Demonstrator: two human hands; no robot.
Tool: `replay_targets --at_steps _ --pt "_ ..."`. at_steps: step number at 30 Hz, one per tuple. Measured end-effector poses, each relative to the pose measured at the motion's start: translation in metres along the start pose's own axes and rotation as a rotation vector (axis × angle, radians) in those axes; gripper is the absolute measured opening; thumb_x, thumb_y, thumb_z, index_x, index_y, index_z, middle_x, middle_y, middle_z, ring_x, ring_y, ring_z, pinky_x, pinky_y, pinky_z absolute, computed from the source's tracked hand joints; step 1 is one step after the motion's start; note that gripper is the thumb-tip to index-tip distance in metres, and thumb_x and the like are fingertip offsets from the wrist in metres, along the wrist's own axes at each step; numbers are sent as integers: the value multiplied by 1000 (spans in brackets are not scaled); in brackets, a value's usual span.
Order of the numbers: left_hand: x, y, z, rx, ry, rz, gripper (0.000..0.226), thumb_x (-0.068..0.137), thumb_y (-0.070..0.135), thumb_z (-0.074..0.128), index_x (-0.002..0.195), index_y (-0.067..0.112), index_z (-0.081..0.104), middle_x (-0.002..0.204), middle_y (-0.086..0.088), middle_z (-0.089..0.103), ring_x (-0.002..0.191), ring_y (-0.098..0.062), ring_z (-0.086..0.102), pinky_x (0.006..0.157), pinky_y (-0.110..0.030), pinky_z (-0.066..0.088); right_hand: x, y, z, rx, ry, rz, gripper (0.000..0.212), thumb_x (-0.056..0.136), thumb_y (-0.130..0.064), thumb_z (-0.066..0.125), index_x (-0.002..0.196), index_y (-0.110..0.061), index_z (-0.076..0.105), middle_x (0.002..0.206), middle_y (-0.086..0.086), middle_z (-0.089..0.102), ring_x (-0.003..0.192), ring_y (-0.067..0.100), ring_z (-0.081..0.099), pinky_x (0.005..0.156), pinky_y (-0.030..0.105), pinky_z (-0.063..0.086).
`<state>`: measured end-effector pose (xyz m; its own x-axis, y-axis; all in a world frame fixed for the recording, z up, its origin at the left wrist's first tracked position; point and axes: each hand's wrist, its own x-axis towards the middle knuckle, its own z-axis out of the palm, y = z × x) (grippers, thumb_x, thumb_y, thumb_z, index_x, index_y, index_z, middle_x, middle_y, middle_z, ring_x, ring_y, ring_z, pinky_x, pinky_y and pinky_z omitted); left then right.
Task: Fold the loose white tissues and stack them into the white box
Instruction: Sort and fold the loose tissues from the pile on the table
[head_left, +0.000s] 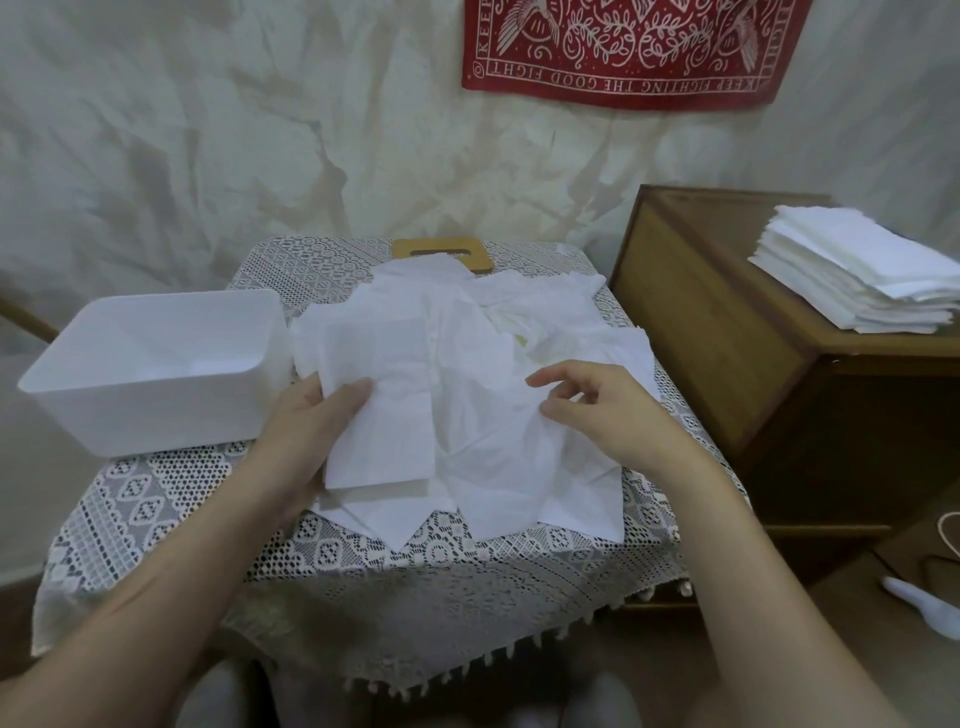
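Both forearms reach in from the near edge of the surface (363, 561), which is draped in white lace, and meet over a heap of loose tissues (519, 322) spread across its middle. On the left hand (306, 421), the thumb lies on top of a partly folded tissue (384, 436) while the fingers (311, 387) curl under its left edge, so this sheet is held and lifted a little off the heap. The right hand (618, 415) hangs over the crumpled right part of the same sheet, its fingers (545, 378) loosely bent and spread, with nothing clearly pinched; whether they touch the paper I cannot tell. The held tissue's long axis runs from the near edge toward the far edge, tilted slightly. The white box (156, 415) stands at the left edge, just beside the heap and directly left of the left hand, open side up and apparently empty, with its long side running left to right. The left hand is plainly the nearer one to it, and the sheet would probably need about a quarter turn to lie along the box. Beyond the right edge, well apart, a wooden cabinet (701, 322) carries a stack of flat tissues (857, 280).
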<state>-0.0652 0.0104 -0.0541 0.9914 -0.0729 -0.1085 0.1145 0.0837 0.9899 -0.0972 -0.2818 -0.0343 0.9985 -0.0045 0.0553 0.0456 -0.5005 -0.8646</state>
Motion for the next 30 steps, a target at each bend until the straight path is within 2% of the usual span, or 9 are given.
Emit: replay_targets --at_steps 4,7,11,15,18,21,24,28,30 --pt "-3 0 2 109 31 54 10 102 24 61 107 23 70 92 4 80 85 -20 77 71 -39 57 1 -2 1 -90 30 16 19 94 -15 68 89 -32 76 64 -29 59 59 -5 48 61 11 36" --pt "-4 0 5 205 50 130 12 102 21 61 104 30 68 88 14 78 78 -6 74 66 -32 54 1 -7 2 -9 89 -18 19 93 -14 69 86 -29 77 63 -30 60 58 -3 47 59 10 36" --pt "-1 -4 5 389 47 231 32 99 20 65 129 29 57 109 10 71 100 -15 70 72 -28 53 1 -18 4 147 181 -56 18 93 -9 68 90 -23 78 64 -24 62 56 4 43 56 12 37" --pt "-1 -8 2 650 118 343 76 96 30 70 158 42 27 145 5 55 127 -19 57 100 -40 49 3 -25 10 223 248 -76 19 93 -6 66 91 -21 78 61 -23 59 59 11 43 56 18 38" --pt "-2 -6 -1 928 196 568 58 99 39 63 153 36 43 167 3 30 146 -23 42 106 -45 47 6 -31 19 277 282 -100 20 93 -7 67 90 -23 78 63 -22 59 61 11 45 58 20 38" --pt "-9 -4 4 999 175 781 44 99 55 54 128 26 69 145 1 59 131 -22 54 100 -36 43 11 -40 31 329 295 -124 19 94 -9 67 91 -24 78 63 -23 60 61 5 47 63 20 40" --pt "-19 -1 16 951 95 715 56 89 72 51 117 28 72 113 19 67 108 -4 52 87 -23 34 18 -50 41 348 322 -149 20 94 -8 66 90 -25 77 65 -23 63 61 3 49 65 21 41" --pt "-15 -4 20 805 113 621 21 90 53 68 102 36 72 88 34 62 94 2 54 87 -33 45 22 -54 46 355 331 -155 21 94 -8 66 89 -26 77 68 -22 66 62 4 49 64 22 41" --pt "-12 -3 20 736 105 576 17 89 48 73 102 38 71 92 32 66 97 2 56 88 -33 46 22 -52 45 350 336 -154 22 94 -8 66 89 -27 77 71 -21 67 62 5 50 64 22 42"
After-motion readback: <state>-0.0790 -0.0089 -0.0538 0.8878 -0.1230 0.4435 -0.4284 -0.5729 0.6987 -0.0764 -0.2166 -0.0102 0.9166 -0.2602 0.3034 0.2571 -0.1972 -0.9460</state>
